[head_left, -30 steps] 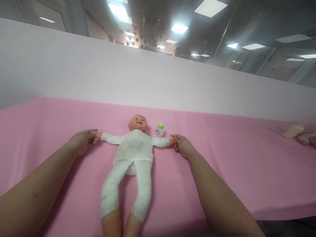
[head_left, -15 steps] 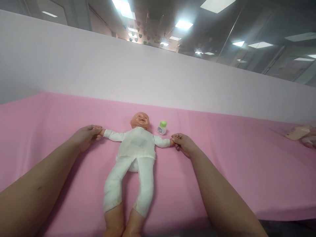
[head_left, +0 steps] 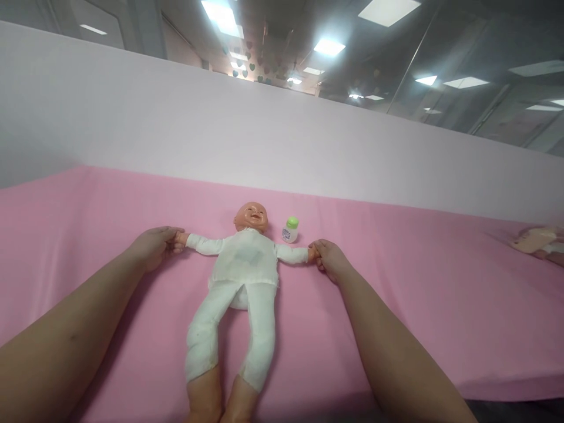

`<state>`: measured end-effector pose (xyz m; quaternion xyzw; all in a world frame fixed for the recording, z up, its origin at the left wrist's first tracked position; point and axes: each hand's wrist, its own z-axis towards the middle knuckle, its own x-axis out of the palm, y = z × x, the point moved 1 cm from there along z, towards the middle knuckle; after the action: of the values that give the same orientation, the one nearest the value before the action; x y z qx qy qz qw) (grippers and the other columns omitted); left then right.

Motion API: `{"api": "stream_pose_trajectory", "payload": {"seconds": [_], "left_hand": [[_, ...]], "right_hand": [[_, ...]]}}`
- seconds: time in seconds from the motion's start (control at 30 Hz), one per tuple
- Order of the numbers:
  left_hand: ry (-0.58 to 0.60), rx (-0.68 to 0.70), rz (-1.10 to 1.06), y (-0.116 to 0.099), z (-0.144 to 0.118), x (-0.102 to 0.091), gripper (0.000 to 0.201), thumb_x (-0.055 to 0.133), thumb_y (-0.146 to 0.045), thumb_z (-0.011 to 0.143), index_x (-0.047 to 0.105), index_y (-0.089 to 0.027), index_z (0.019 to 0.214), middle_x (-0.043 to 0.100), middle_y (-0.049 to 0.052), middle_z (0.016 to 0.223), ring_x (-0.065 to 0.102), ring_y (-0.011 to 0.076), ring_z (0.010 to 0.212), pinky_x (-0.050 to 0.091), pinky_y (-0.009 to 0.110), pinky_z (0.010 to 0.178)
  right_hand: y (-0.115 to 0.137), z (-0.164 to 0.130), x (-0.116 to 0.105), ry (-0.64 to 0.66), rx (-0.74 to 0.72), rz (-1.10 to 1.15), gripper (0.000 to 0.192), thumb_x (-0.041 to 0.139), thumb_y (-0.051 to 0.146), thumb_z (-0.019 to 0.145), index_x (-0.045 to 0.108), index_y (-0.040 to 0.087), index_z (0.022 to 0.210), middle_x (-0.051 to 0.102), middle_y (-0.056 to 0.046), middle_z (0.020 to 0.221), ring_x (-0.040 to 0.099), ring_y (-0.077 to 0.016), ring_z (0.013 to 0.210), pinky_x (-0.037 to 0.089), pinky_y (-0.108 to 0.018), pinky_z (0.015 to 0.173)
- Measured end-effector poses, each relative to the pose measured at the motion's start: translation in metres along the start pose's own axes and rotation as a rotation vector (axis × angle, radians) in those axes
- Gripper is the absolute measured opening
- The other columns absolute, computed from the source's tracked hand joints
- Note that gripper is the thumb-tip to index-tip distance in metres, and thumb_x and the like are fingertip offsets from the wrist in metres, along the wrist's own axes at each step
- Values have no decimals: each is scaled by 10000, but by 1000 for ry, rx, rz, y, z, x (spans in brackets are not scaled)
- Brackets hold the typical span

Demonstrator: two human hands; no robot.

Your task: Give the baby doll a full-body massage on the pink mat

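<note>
Doll [head_left: 244, 276]: on its back between the two hands, on the pink sheet [head_left: 432, 305]; head away from the person, bare feet nearest the camera; dressed in white top and trousers.
Doll arms: stretched straight out sideways, one tiny hand in each of the person's hands.
Left hand [head_left: 152, 248]: fingers curled closed around the doll's hand on that side; palm down, low to the sheet.
Right hand [head_left: 329, 259]: fingers pinched shut on the doll's other hand; wrist low to the sheet.
Bottle [head_left: 290, 230]: small, white with green cap, upright; just beyond the right hand, beside the doll's head, apart from both. Untouched.
Far right: pale object [head_left: 535, 239] near the sheet's edge, well apart from the right hand; too blurred to name.
Backdrop: light panel [head_left: 264, 135] rising beyond both hands.
Progress (judgement): arms look fully spread and held at full stretch; legs lie loose and unhandled, bottle capped. Arm work appears in hand; anything with legs or bottle not begun.
</note>
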<state>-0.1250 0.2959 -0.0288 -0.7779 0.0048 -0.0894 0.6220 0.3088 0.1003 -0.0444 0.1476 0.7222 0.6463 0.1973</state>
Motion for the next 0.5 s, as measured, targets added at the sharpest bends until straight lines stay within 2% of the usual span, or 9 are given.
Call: {"api": "stream_pose_trajectory", "payload": {"seconds": [0.1,0.27,0.37,0.5], "left_hand": [[16,-27,-39,0,1,-1,170,600,-13,821,699,-101,927,669,80,761,640,123,600,610,210,559],[50,-25,-69,1,-1,-1,221,605,21,810,697,-120,954,692,84,855,696,138,705,631,208,632],[80,-13,-75,2,0,-2,232,619,16,820,693,-117,995,695,86,893,704,137,727,637,212,657],[105,6,-50,3,1,-4,211,651,12,811,702,-95,986,696,95,880,688,122,679,631,201,637]], "right_hand": [[1,0,-3,30,13,46,193,644,348,859,636,196,978,549,20,609,385,-83,429,267,-207,396],[2,-1,-8,94,20,117,276,689,269,824,638,199,1086,609,-11,726,491,-112,553,405,-238,488],[3,-2,-10,145,14,148,335,760,266,780,635,200,1084,632,-22,775,544,-133,624,457,-261,541],[5,-4,-9,161,12,94,340,822,288,716,621,198,975,594,12,696,506,-115,559,408,-243,491]]}}
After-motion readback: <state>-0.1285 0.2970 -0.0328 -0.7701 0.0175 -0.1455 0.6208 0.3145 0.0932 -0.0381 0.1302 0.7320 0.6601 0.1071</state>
